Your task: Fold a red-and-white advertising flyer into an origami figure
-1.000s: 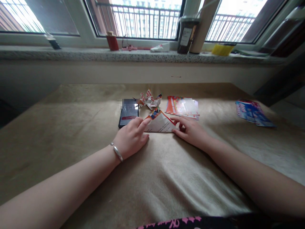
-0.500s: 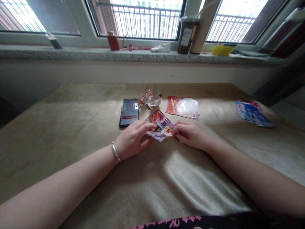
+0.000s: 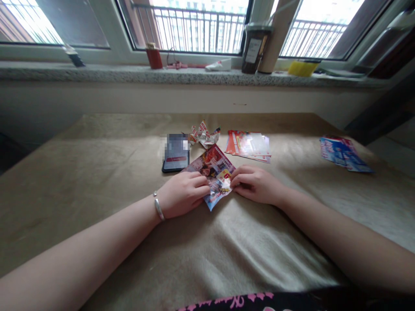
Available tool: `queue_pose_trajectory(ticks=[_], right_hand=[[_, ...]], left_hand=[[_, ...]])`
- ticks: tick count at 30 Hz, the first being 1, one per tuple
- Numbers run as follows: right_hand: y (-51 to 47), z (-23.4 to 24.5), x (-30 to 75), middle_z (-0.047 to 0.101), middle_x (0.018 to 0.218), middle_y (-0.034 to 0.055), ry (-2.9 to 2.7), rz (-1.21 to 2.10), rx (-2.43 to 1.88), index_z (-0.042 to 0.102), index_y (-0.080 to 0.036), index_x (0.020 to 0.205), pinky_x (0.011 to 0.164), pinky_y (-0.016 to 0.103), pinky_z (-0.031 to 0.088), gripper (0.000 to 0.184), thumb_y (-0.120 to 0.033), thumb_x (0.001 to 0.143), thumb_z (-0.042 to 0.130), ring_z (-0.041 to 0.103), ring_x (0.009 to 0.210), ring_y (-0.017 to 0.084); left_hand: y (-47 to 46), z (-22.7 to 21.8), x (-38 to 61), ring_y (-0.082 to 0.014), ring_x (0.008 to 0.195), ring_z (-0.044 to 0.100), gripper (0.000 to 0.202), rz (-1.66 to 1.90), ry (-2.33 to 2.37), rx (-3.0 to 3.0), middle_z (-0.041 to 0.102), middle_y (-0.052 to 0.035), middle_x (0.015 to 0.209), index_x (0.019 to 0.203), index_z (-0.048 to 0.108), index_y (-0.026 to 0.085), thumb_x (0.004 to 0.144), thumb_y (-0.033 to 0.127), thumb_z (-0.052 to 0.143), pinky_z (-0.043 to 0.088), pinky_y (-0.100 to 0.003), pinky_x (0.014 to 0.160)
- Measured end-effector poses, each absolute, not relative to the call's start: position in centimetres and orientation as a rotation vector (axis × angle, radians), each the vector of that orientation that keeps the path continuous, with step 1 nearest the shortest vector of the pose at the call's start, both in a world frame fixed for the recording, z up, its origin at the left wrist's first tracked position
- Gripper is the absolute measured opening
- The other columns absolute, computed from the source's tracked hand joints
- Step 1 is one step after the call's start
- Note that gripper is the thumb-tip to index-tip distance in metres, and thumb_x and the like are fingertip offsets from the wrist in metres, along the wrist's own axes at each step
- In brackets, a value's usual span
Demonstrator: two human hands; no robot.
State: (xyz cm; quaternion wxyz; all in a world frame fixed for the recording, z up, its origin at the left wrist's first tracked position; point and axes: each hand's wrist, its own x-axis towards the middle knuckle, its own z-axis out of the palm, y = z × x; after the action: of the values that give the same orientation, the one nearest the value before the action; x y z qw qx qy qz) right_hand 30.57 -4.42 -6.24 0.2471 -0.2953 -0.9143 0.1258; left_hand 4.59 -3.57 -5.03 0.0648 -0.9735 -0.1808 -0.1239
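Note:
A colourful printed paper sheet (image 3: 212, 170) lies spread in a diamond shape on the beige cloth-covered table (image 3: 97, 172). My left hand (image 3: 183, 193), with a silver bracelet on the wrist, pinches the sheet's left corner with curled fingers. At the sheet's right corner my right hand (image 3: 256, 185) grips it the same way. Just behind the sheet lies a black phone (image 3: 176, 158) with its screen lit.
A crumpled folded paper piece (image 3: 204, 134) sits beyond the phone. A stack of red flyers (image 3: 249, 145) lies to its right, and blue flyers (image 3: 343, 153) at the far right. The stone windowsill (image 3: 97, 74) holds a red cup (image 3: 153, 56), a dark jar (image 3: 253, 46) and a yellow object (image 3: 301, 67).
The sheet was a folded white triangle held flat; both hands turned it over and opened it out into a coloured diamond, drawing it slightly nearer.

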Motion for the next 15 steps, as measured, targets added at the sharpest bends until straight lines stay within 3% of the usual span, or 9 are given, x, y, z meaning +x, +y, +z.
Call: queue_pose_trajectory(ticks=[4, 9, 15], right_hand=[[-4.4, -6.34, 30.58, 0.066, 0.092, 0.0059, -2.501, 0.324, -0.806, 0.065, -0.02, 0.085, 0.078, 0.03, 0.05, 0.013, -0.018, 0.086, 0.052, 0.06, 0.086, 0.016], [-4.32, -6.33, 30.52, 0.068, 0.09, 0.0049, -2.517, 0.331, -0.751, 0.066, -0.02, 0.083, 0.078, 0.031, 0.05, 0.013, -0.018, 0.086, 0.053, 0.06, 0.086, 0.016], [-4.15, -6.31, 30.33, 0.07, 0.095, 0.0044, -2.508, 0.371, -0.789, 0.066, -0.02, 0.082, 0.082, 0.032, 0.051, 0.012, -0.017, 0.085, 0.054, 0.061, 0.089, 0.016]], left_hand=[[-3.64, -5.09, 4.64, -0.0172, 0.078, 0.054, 0.014, -0.386, -0.628, -2.977, 0.061, -0.0057, 0.087, 0.089, 0.06, 0.017, 0.085, 0.02, 0.047, 0.047, -0.029, 0.07], [-3.83, -4.89, 4.73, -0.0194, 0.082, 0.055, 0.029, -0.435, -0.733, -3.02, 0.061, -0.0072, 0.09, 0.109, 0.056, 0.016, 0.082, 0.026, 0.05, 0.048, -0.033, 0.075], [-4.07, -4.53, 4.9, -0.0201, 0.082, 0.053, 0.032, -0.34, -0.616, -3.027, 0.06, -0.0075, 0.094, 0.107, 0.06, 0.021, 0.086, 0.043, 0.05, 0.046, -0.034, 0.074]])
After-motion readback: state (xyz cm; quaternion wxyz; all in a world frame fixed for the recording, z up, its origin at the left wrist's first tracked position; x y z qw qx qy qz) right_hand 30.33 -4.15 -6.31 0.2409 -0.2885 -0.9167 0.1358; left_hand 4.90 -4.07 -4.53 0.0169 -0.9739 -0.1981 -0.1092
